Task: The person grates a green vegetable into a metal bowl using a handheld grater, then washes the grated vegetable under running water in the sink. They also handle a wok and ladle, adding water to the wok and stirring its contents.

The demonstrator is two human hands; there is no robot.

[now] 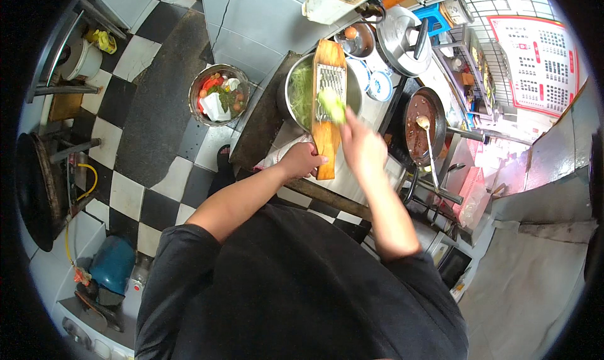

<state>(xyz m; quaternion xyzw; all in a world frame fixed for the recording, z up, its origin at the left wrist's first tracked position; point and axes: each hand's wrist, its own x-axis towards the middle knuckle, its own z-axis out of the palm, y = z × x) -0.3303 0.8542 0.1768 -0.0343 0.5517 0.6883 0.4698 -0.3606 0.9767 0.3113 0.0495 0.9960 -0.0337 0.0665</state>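
Observation:
A wooden grater point(324, 148) with a metal shredding plate point(331, 78) lies across the rim of a steel pot point(355, 106). Pale green vegetable shreds point(300, 95) show in the pot at the grater's left. My left hand point(304, 161) grips the near end of the board, thumb on top. In my right hand point(361, 143), blurred by motion, is a piece of light green vegetable point(332, 106), pressed against the metal plate; its exact kind is unclear. A white cloth point(285, 153) lies beneath the pot's near left side.
Blue-and-white bowls point(380, 86), a pan with an egg point(350, 32) and a large lid point(405, 41) crowd the counter's far side. A frying pan point(439, 110) of brown sauce holds a spoon point(428, 138). On the left floor stands a scrap-filled bucket point(193, 106).

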